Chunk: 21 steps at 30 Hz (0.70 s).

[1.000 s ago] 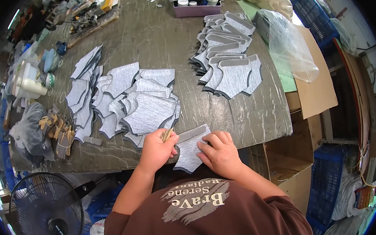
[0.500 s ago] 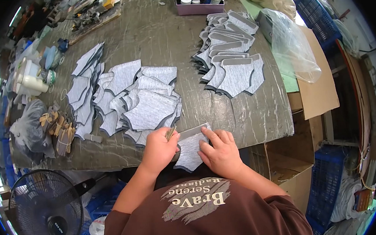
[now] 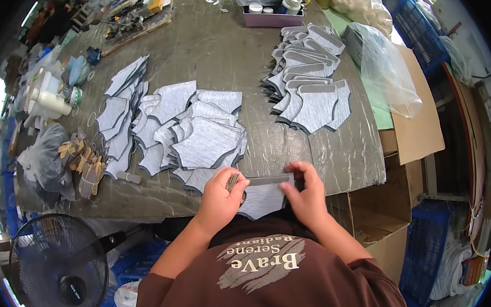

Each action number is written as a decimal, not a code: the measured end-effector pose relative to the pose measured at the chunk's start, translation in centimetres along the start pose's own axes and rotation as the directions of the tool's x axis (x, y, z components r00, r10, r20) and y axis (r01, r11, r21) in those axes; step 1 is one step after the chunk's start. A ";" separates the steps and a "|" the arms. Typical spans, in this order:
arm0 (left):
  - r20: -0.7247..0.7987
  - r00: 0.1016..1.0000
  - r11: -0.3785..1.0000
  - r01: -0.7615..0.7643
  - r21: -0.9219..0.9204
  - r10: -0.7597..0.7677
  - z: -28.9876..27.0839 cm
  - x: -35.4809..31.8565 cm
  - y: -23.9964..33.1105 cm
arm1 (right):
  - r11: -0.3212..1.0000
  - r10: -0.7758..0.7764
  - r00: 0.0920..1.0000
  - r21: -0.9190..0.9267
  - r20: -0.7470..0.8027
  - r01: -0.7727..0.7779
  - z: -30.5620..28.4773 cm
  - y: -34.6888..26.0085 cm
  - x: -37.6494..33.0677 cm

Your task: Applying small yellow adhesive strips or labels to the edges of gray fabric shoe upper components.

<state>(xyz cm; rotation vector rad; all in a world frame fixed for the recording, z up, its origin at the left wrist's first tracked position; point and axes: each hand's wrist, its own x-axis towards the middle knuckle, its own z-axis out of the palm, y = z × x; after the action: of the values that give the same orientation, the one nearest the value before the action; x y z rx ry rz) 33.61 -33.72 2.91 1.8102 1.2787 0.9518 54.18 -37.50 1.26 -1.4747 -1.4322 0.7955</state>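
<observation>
A cut piece of heathered grey-blue sheet material [image 3: 264, 200] is at the table's near edge, its lower part hanging over my lap. Along its upper edge runs a darker grey strip [image 3: 268, 180]. My left hand [image 3: 220, 197] is closed at the piece's left end and also grips a small bundle of thin strips [image 3: 233, 181] seen edge-on. My right hand [image 3: 307, 193] pinches the upper right corner, thumb on the near face and fingers behind. Left of centre lie overlapping plain cut pieces [image 3: 207, 140]; at the right, a fanned stack [image 3: 315, 104] has similar dark strips along its edges.
Rubber-banded bundles of strips [image 3: 90, 176] lie at the left beside a stuffed plastic bag [image 3: 44, 160]. A purple tray [image 3: 272, 18] with jars stands at the back. A black fan [image 3: 59, 272] is at lower left, and a cardboard box [image 3: 379, 200] at the table's right.
The piece has turned more level and moved slightly right with my hands. My right hand has gone from fingers pressing on its face to pinching its corner. The whole view has shifted slightly.
</observation>
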 end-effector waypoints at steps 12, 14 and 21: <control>-0.105 0.994 0.851 0.079 0.520 -0.028 -6.9 2.3 -1.1 | 0.903 -0.272 0.936 -0.395 -0.223 0.168 -4.8 -1.1 10.0; -0.117 0.993 0.876 0.059 0.479 -0.003 -6.0 1.0 -0.5 | 0.891 -0.355 0.935 -0.303 0.003 0.339 -1.4 -2.6 8.0; -0.098 0.995 0.975 0.047 0.219 -0.026 -4.8 -1.2 -0.5 | 0.657 -0.319 0.727 -0.411 0.608 0.632 5.4 -3.3 3.2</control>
<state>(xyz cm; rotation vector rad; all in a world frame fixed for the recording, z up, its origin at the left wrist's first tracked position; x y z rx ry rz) 28.91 -34.10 4.57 1.9213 1.5230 0.9142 48.35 -33.70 2.69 -1.2219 -2.5355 0.3645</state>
